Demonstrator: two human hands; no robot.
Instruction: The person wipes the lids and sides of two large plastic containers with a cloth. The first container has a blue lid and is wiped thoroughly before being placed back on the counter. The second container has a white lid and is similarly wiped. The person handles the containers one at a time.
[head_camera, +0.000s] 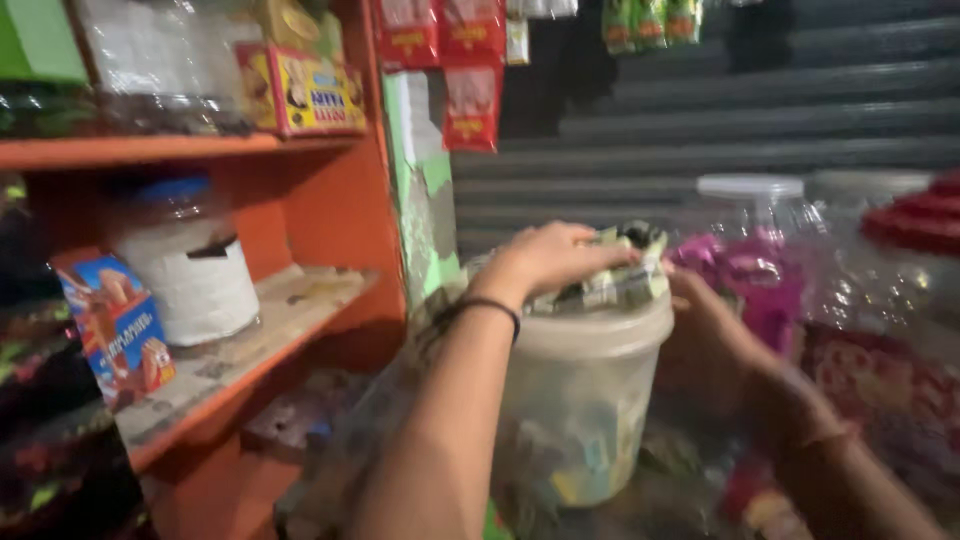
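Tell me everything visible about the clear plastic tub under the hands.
The tub is a round, see-through plastic container with a cloudy whitish rim, standing upright among other jars. Small packets fill it and heap above the rim. The left hand presses on the heap from above; the right hand rests against the tub's far side. No lid shows on it. The picture is blurred, so finer detail is unclear.

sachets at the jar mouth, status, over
Left hand pressing a bunch of sachets into the clear plastic jar. Right hand steadies the jar's far side. Lidded candy jar crowds close behind.
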